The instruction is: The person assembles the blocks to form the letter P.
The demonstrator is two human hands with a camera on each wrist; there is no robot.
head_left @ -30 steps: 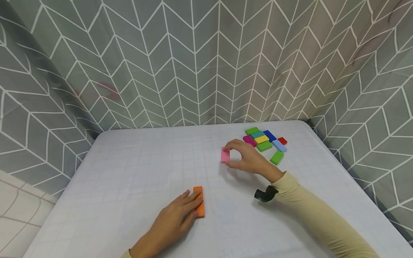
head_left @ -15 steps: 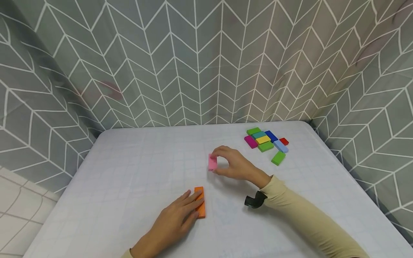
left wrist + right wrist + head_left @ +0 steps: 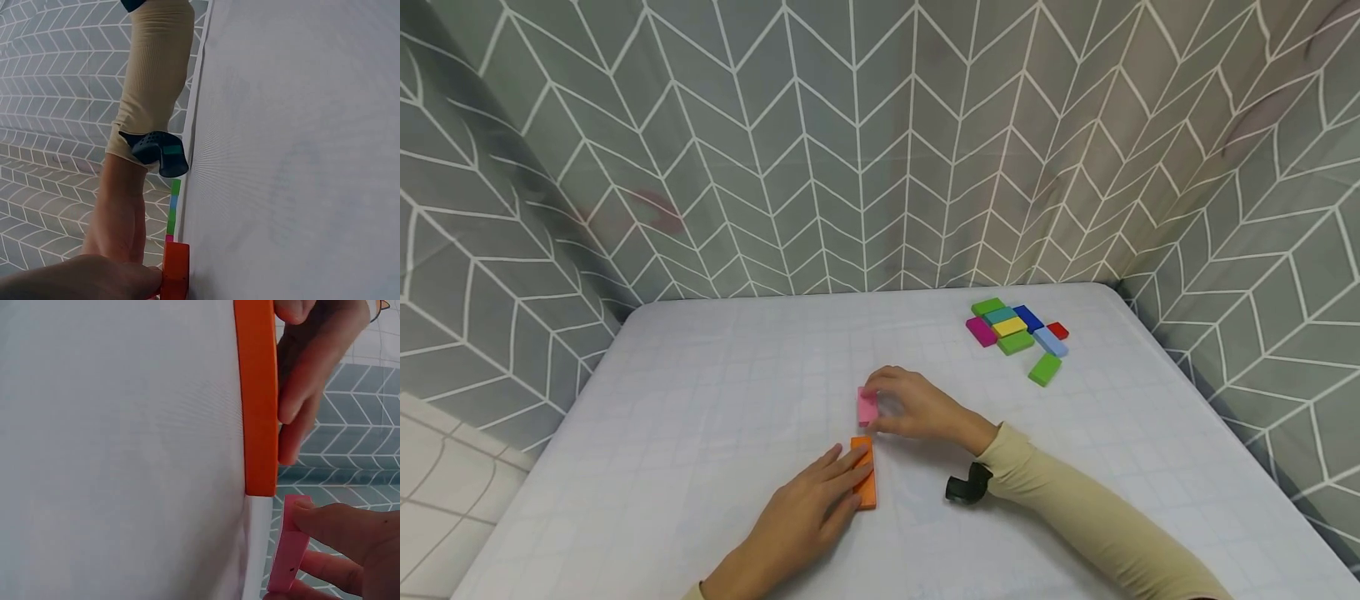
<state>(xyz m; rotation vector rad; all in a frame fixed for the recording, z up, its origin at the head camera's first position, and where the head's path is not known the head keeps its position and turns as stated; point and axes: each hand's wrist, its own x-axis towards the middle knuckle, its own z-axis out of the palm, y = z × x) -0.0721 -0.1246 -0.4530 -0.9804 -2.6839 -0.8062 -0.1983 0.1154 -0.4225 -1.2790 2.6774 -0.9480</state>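
Observation:
An orange block [image 3: 867,492] lies lengthwise on the white-covered table, and my left hand [image 3: 805,510] rests on it with straight fingers. Seen from the right wrist, the fingertips [image 3: 290,409] press on the top of the orange block [image 3: 257,412]. My right hand [image 3: 925,408] pinches a pink block [image 3: 867,408] between thumb and fingers. In the head view it is just beyond the far end of the orange one, with a narrow gap between them. The right wrist view shows the pink block [image 3: 289,550] slightly tilted, held above the tabletop.
Several small blocks lie grouped at the back right, among them a yellow block [image 3: 1010,327], a magenta block [image 3: 981,331], a light blue block [image 3: 1050,342] and a red block [image 3: 1057,331]. A green block [image 3: 1044,369] sits nearer. A patterned curtain [image 3: 865,150] stands behind the table.
My right hand has carried the pink block left and toward me, from near the colored group to the far end of the orange block. The left hand has stayed in place.

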